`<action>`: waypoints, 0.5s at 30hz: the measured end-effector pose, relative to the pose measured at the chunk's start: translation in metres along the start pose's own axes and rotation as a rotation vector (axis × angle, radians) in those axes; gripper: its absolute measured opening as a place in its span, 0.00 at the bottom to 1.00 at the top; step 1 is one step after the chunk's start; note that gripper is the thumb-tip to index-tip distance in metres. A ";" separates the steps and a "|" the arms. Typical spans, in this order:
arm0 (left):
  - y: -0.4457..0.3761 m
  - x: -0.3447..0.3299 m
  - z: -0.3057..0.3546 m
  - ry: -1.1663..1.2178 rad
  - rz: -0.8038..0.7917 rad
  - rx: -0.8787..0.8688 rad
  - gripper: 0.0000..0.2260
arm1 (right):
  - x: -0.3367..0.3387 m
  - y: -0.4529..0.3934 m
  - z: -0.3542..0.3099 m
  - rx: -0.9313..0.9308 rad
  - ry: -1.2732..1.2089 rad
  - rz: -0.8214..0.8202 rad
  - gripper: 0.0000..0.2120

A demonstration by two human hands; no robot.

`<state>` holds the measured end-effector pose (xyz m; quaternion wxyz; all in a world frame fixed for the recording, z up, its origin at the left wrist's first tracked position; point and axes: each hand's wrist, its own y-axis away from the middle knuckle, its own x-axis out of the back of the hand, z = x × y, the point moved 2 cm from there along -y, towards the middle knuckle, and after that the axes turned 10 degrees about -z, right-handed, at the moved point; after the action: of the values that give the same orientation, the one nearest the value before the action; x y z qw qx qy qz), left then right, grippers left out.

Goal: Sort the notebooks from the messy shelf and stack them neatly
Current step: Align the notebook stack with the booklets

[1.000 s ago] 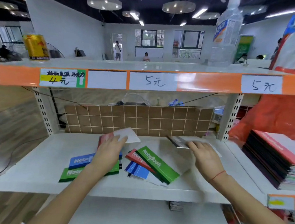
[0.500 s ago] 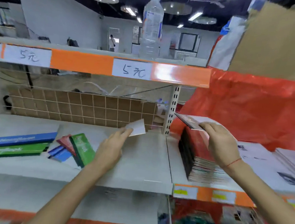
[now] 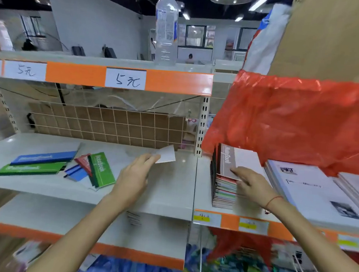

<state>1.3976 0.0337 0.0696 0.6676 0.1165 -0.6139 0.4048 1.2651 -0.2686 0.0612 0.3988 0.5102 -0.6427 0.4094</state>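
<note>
My right hand (image 3: pixel 251 185) has lowered the brown notebook (image 3: pixel 233 160) onto the stack (image 3: pixel 223 189), fingers flat on its cover. My left hand (image 3: pixel 133 175) still pinches a white notebook (image 3: pixel 168 154) above the shelf (image 3: pixel 170 188); the loose notebooks (image 3: pixel 64 165) remain unsorted.

The brown notebook (image 3: pixel 228 160), lifted off the white shelf (image 3: pixel 41 185) a second ago and held above the stack of notebooks (image 3: pixel 223 191) half a second ago, now lies on top of that stack. The right hand (image 3: pixel 251 184) now rests on its cover. The left hand (image 3: pixel 133 176), carrying the white notebook (image 3: pixel 168 154), is now slightly further right.
</note>
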 end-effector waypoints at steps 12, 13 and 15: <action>-0.007 -0.004 0.007 0.024 0.044 -0.001 0.26 | 0.005 0.003 0.007 -0.046 -0.082 -0.116 0.19; -0.009 -0.003 0.008 0.026 0.046 -0.007 0.26 | 0.005 0.003 0.007 -0.039 -0.077 -0.110 0.19; -0.011 -0.001 0.011 0.041 0.054 -0.023 0.26 | 0.005 0.005 0.006 -0.021 -0.067 -0.097 0.18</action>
<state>1.3976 0.0191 0.0753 0.6703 0.0838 -0.6076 0.4177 1.2591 -0.2753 0.0629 0.4017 0.5499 -0.6344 0.3657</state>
